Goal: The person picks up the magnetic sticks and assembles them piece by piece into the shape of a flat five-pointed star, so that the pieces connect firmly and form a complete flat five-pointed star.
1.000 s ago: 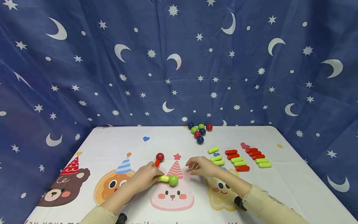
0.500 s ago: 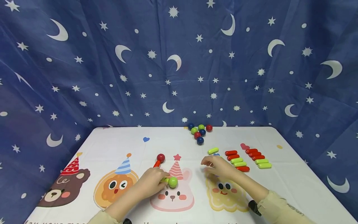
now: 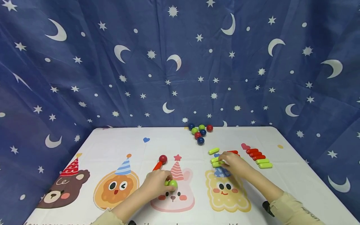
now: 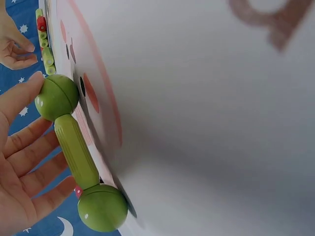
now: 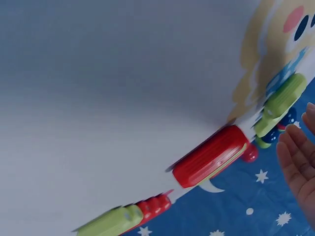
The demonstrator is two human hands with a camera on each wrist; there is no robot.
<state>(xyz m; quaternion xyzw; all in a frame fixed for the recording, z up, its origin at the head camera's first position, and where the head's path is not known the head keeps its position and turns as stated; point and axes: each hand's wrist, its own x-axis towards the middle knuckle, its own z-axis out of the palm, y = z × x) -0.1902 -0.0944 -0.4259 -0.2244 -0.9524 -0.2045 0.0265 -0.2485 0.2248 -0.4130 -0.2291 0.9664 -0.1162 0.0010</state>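
Observation:
My left hand point(image 3: 158, 183) holds a small dumbbell-like toy, a ribbed green stick point(image 4: 76, 150) with a green ball point(image 4: 56, 97) at each end. One fingertip presses the upper ball in the left wrist view, the other fingers lying behind the stick. Just beyond this hand is a red stick point(image 3: 158, 165) joined to a red ball point(image 3: 163, 159). My right hand point(image 3: 234, 163) reaches over the light green sticks point(image 3: 217, 164), fingertips right at the nearest one. In the right wrist view its fingers point(image 5: 295, 152) are loosely extended beside a green stick point(image 5: 285, 98), with nothing between them.
Red sticks point(image 3: 256, 154) and green sticks point(image 3: 265, 165) lie in a row at the right; others are partly hidden behind my right hand. Several red, green and blue balls point(image 3: 200, 141) cluster at the back edge. A starry blue curtain point(image 3: 180, 62) hangs behind the table point(image 3: 118, 140).
My right hand has moved right, from the middle of the table to the green sticks. The left hand has shifted slightly right, covering more of the green stick and turning the toy.

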